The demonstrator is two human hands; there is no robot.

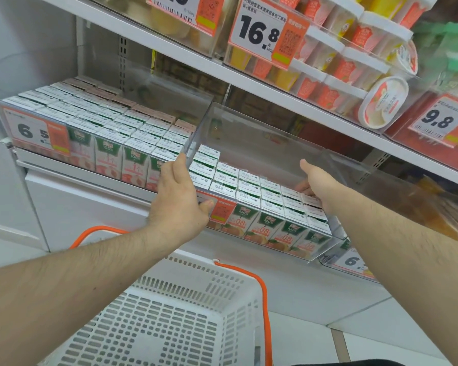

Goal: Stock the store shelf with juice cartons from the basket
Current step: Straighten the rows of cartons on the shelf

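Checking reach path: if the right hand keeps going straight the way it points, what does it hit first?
The right hand points up-left over the juice cartons in the clear bin. Its fingertips already seem to touch the carton tops, so those come first; beyond lies the bin's left wall. Depth is uncertain.

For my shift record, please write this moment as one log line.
left hand: grips clear bin left corner | right hand: on juice cartons inside bin | white basket: looks empty

Camera: one wide-angle view, worn on the person's head.
Facing: forward and down, tilted, toward the shelf (249, 75).
Nearness: close, within arm's reach.
Bottom edge: basket (169, 313) directly below.
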